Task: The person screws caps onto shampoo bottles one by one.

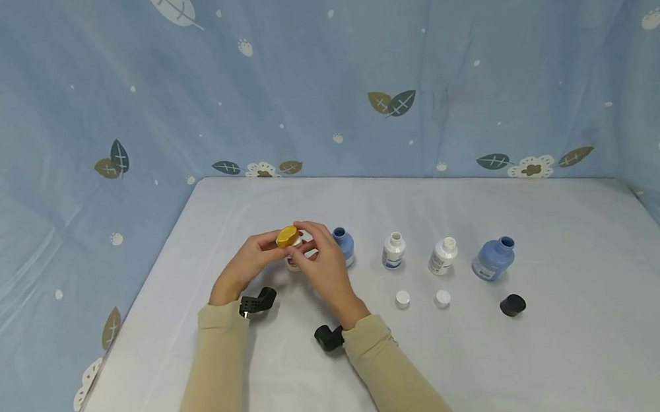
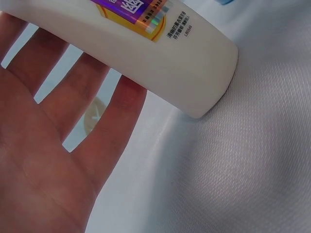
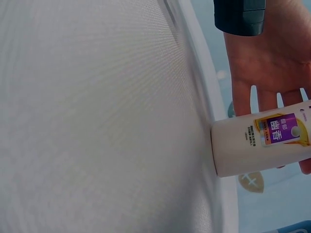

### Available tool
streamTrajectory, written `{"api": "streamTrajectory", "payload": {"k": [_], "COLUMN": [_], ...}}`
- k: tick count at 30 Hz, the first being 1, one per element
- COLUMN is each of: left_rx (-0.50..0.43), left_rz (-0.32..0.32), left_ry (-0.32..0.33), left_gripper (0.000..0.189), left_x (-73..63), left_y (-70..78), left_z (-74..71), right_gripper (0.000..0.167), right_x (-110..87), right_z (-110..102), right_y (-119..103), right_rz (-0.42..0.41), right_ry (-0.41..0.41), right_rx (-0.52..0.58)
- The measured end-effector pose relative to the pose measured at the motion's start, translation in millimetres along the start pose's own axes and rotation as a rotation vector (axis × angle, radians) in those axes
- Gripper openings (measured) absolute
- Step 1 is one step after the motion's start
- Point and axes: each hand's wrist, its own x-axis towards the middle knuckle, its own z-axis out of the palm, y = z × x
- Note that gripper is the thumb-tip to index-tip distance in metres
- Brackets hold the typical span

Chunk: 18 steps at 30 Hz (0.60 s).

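Observation:
My left hand [image 1: 248, 261] holds a white bottle [image 3: 262, 145] with a purple and gold label, its fingers [image 3: 243, 99] passing behind the body. The same bottle [image 2: 146, 53] leans across the left wrist view, its base right at the tabletop. On its top sits a gold cap [image 1: 288, 236], slightly tilted. From the other side, my right hand [image 1: 326, 266] pinches at this cap with thumb and forefinger. Neither wrist view shows the cap or the right hand. Just behind the right hand stands an uncapped blue bottle [image 1: 343, 244], partly covered by it.
To the right stand two uncapped white bottles [image 1: 393, 251] [image 1: 443, 256] and another uncapped blue bottle [image 1: 493, 258]. Two white caps [image 1: 402, 300] [image 1: 442, 298] and a black cap [image 1: 513, 306] lie in front of them. A patterned blue curtain [image 1: 318, 81] hangs around the white table [image 1: 587, 340].

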Motion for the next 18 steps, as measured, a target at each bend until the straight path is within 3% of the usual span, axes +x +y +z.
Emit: {"api": "streamTrajectory", "payload": {"k": [10, 18], "left_rx": [-0.014, -0.016], "left_rz": [0.022, 0.052], "left_ry": [-0.004, -0.02], "left_gripper": [0.042, 0.046], "left_x": [1.5, 10.3], "left_y": [-2.7, -23.1], "left_z": [-0.7, -5.2], "right_gripper": [0.04, 0.039], "right_x": [0.5, 0.4], "right_z": [-1, 0], "right_y": [-1, -1], "right_rz": [0.006, 0.025], "right_ry": [0.007, 0.013], "right_rx": [0.011, 0.021]}}
